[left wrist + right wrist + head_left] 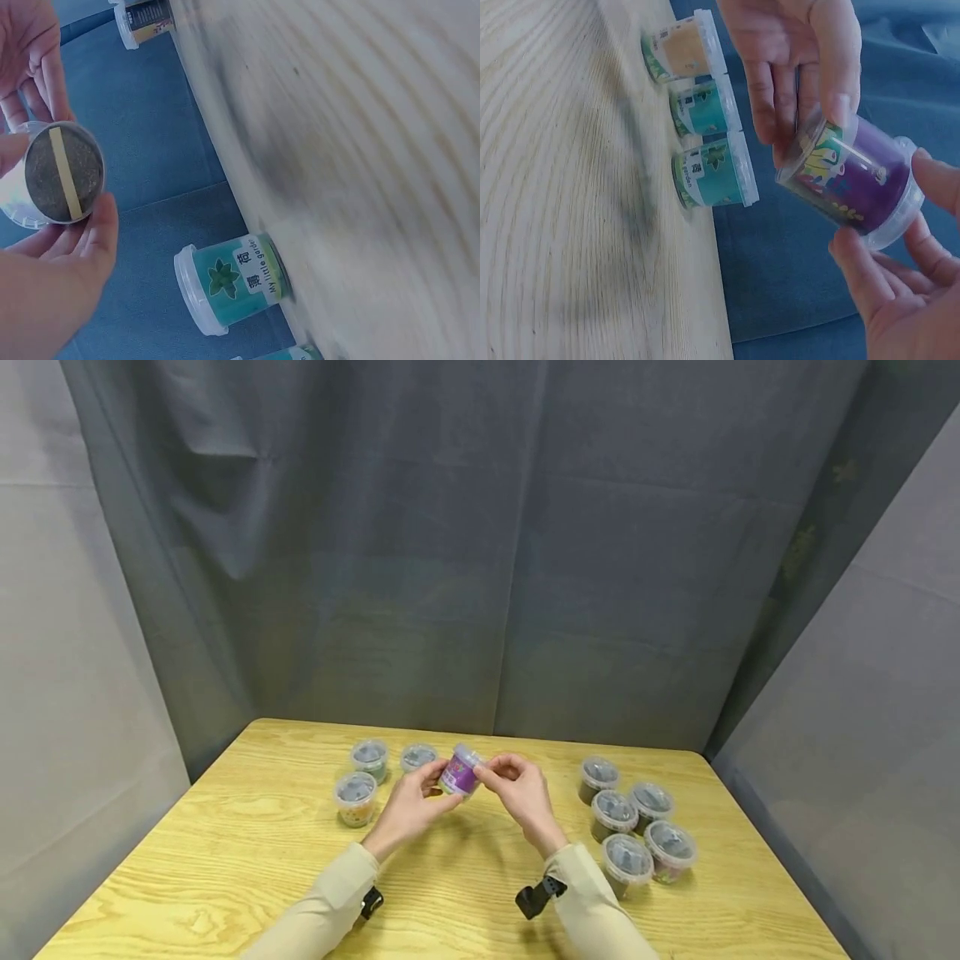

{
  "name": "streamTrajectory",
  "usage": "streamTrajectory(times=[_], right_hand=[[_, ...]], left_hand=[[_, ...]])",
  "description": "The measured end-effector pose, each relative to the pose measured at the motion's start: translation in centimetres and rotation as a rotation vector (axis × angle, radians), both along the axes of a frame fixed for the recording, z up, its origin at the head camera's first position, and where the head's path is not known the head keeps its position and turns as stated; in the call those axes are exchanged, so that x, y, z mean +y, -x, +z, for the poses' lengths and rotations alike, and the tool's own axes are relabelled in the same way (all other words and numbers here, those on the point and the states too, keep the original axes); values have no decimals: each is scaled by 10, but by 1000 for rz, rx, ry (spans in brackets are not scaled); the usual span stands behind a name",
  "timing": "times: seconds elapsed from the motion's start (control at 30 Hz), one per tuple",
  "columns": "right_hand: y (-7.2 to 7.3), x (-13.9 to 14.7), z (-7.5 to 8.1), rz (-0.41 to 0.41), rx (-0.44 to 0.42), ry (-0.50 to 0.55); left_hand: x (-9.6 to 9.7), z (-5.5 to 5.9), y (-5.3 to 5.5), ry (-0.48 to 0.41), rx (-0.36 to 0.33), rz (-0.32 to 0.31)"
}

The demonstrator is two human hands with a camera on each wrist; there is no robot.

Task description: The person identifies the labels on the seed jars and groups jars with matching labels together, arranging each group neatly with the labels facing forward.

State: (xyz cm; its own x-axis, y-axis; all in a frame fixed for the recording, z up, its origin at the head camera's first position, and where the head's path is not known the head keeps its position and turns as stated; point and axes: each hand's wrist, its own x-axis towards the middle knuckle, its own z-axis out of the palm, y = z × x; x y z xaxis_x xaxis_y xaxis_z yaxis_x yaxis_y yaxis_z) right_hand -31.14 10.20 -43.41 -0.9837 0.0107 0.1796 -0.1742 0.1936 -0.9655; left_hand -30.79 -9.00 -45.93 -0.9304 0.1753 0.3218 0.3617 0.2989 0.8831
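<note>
A small purple-labelled plastic cup point(459, 774) with a clear lid is held tilted above the table between both hands. My left hand point(411, 810) grips it near the base, the thumb lying along its side. At the lid end, my right hand point(525, 795) pinches the cup with thumb and fingers; the right wrist view shows the lid point(897, 219) between them. In the left wrist view the cup's base point(65, 172) faces the camera, dark like soil, with a pale yellow strip across it.
Left on the wooden table point(247, 860) stand lidded cups: one orange-labelled point(679, 49), two teal point(712, 171). Several more lidded cups point(628, 857) cluster at the right. A dark curtain point(420, 568) hangs behind, with pale grey panels point(862, 735) at the sides.
</note>
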Motion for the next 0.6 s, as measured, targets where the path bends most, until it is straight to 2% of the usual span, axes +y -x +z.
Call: streamTrajectory(times=[0.07,0.23,0.33,0.43,0.6], right_hand=[[1,0,0,16,9,-15],[-2,-4,0,23,47,-75],[-3,-4,-1,10,51,-82],[-2,-4,-2,18,56,-83],[-1,-4,-3,72,68,-87]], left_hand=[[-2,0,0,5,0,-2],[-1,-2,-4,54,48,67],[-1,-4,-5,91,75,85],[-4,-4,-5,78,53,80],[-12,-3,-2,-20,-20,54]])
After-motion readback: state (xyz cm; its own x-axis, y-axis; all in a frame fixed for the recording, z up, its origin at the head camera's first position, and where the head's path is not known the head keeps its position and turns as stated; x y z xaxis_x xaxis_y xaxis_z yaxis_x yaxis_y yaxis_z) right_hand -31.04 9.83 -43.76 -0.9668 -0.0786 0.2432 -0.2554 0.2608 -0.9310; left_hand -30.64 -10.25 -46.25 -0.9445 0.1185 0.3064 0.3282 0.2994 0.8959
